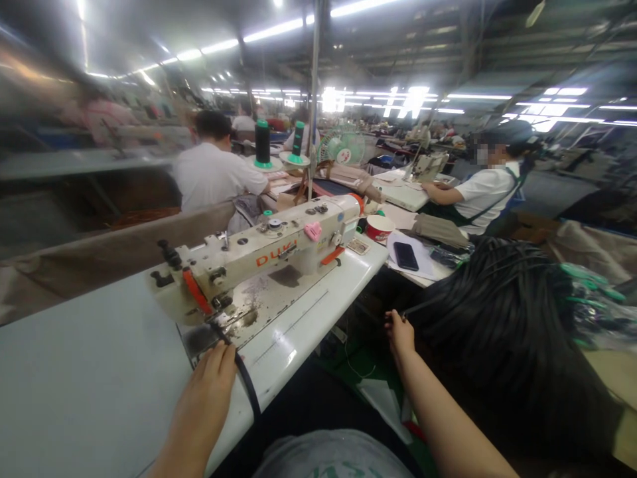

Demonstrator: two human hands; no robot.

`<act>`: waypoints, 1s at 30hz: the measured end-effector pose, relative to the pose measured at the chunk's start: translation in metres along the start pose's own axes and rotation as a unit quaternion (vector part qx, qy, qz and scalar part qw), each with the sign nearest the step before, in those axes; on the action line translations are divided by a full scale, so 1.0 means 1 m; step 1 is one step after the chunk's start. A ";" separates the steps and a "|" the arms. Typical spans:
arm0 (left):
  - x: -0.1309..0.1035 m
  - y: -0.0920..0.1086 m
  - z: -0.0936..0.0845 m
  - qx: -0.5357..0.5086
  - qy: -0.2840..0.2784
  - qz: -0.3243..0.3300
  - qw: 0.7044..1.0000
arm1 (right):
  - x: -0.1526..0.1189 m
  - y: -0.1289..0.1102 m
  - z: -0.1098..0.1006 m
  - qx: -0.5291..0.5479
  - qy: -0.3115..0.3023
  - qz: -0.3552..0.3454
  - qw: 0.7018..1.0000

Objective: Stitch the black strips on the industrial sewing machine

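Observation:
My left hand (212,375) lies on the white sewing table beside the needle area, its fingers stretched forward and their tips against a black strap (247,382). One end of this strap runs under the presser foot of the white sewing machine (269,245); the other hangs over the table's front edge. Out to the right, my right hand (399,330) is closed in a pinch on a thin black strap (421,309). That strap leads into a big heap of black straps (492,325). My left thumb is hidden.
A phone (405,255) rests on white papers behind the heap, near a red tub (379,228). Thread cones (262,143) stand behind the machine. Bagged green and black parts (597,299) sit at far right. Co-workers (213,159) sit at other tables.

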State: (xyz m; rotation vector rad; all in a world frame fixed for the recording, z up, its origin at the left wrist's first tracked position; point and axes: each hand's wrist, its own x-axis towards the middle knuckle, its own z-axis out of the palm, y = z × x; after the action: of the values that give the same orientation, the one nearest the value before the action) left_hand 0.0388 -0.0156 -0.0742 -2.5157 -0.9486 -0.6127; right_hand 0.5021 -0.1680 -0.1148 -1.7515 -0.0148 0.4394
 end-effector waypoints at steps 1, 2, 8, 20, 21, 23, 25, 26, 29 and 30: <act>-0.001 0.000 0.002 -0.004 0.003 -0.004 1.000 | -0.004 0.001 0.002 -0.001 -0.006 -0.004 1.000; -0.002 0.000 0.003 -0.007 0.003 -0.011 1.000 | -0.011 0.004 0.005 -0.004 -0.018 -0.004 1.000; -0.006 -0.005 0.011 -0.022 0.015 0.018 0.999 | -0.045 0.025 0.021 -0.016 -0.082 0.009 0.996; -0.002 -0.002 0.008 0.003 0.020 0.008 1.000 | -0.053 -0.022 0.030 -0.041 -0.091 -0.171 0.980; -0.002 0.000 0.006 0.001 0.015 -0.001 1.000 | -0.059 -0.026 0.034 -0.048 -0.107 -0.194 0.974; -0.001 0.003 0.003 -0.004 0.008 -0.019 1.000 | -0.071 -0.035 0.041 -0.059 -0.142 -0.240 0.959; 0.000 0.005 0.002 -0.010 0.006 -0.027 1.000 | -0.084 -0.045 0.047 -0.067 -0.177 -0.281 0.941; 0.000 0.005 0.002 -0.013 0.003 -0.030 0.999 | -0.090 -0.050 0.050 -0.069 -0.192 -0.298 0.932; 0.000 0.004 0.003 -0.022 -0.005 -0.034 0.999 | -0.111 -0.066 0.055 -0.093 -0.260 -0.360 0.891; 0.000 0.004 0.003 -0.024 -0.008 -0.035 0.999 | -0.119 -0.071 0.056 -0.109 -0.294 -0.385 0.868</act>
State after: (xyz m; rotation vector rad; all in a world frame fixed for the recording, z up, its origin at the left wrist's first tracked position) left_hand 0.0423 -0.0167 -0.0771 -2.5411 -1.0431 -0.6450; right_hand 0.3912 -0.1284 -0.0232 -1.6022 -1.2004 0.3610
